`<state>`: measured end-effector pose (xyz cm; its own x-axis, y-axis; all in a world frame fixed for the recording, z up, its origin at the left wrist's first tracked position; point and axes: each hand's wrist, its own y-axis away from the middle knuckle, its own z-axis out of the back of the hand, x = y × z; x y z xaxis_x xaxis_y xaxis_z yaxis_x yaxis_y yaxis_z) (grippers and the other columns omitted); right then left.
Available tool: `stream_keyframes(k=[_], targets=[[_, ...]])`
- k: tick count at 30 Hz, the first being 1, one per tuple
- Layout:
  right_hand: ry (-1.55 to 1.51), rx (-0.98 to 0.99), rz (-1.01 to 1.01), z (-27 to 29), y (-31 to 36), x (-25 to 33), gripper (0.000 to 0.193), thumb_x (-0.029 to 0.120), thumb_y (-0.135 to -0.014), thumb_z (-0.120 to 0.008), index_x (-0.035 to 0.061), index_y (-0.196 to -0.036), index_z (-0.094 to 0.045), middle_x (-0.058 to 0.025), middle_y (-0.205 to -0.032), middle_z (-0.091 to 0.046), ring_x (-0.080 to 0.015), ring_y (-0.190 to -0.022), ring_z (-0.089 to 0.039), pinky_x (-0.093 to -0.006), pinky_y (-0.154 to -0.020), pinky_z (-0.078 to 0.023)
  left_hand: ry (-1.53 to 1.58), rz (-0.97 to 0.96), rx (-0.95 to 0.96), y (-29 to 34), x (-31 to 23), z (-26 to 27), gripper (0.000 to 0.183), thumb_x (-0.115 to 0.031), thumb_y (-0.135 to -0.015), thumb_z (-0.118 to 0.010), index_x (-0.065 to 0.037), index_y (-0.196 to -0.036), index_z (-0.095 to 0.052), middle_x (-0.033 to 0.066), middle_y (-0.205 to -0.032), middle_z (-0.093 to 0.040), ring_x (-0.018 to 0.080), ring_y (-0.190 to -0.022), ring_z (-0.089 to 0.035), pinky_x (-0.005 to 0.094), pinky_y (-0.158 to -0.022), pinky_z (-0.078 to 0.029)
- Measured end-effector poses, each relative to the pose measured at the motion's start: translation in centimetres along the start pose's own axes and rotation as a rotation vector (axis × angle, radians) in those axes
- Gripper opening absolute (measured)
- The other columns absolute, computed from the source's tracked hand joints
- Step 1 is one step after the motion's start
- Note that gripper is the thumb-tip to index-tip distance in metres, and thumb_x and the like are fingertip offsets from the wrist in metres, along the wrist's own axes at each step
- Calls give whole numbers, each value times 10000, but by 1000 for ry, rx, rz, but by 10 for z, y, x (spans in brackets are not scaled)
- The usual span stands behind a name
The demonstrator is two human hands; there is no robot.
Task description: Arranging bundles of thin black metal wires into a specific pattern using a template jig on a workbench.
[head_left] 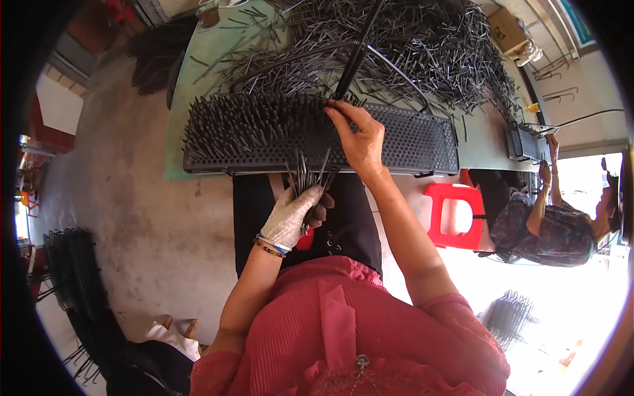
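Note:
A long black rack [416, 148] with a perforated top lies along the table's near edge. Thin black rods [241, 125] stand upright in its holes, thick on the left and middle; the holes at the right are bare. My left hand [290, 214], in a pale glove, is closed round a bundle of loose black rods [308, 173] just in front of the rack. Over the rack's far middle edge, my bare right hand [362, 140] pinches with thumb and forefinger beside the standing rods. What sits between those fingertips is too small to make out.
A large heap of black rods [429, 53] covers the far part of the green table [181, 148]. A dark metal frame [360, 49] rises behind the rack. At right, another person [541, 224] works at a similar rack [525, 142], near a red stool [456, 214]. Black hooked wires [72, 270] hang at left.

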<state>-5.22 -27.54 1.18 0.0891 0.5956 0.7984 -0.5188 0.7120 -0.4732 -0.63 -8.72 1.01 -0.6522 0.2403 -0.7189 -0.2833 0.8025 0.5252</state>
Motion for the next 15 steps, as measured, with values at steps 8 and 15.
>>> stream_keyframes(k=[8,15], targets=[[8,-8,35,-5,3,-2,233,65,-831,-716,30,-1061,-698,-96,-914,-712,-152,-785,-667,-272,-756,-515,30,13,14,-4,0,2,197,-255,-949,-580,-65,-1003,-580,51,-813,-656,72,-615,-582,204,-507,-474],[162,49,279,-3,-1,-1,322,58,-814,-716,70,-1132,-667,-91,-914,-703,-230,-835,-660,-312,-757,-518,37,-21,-5,-2,1,0,200,-250,-950,-580,-57,-1000,-577,53,-813,-657,69,-616,-584,201,-508,-484]])
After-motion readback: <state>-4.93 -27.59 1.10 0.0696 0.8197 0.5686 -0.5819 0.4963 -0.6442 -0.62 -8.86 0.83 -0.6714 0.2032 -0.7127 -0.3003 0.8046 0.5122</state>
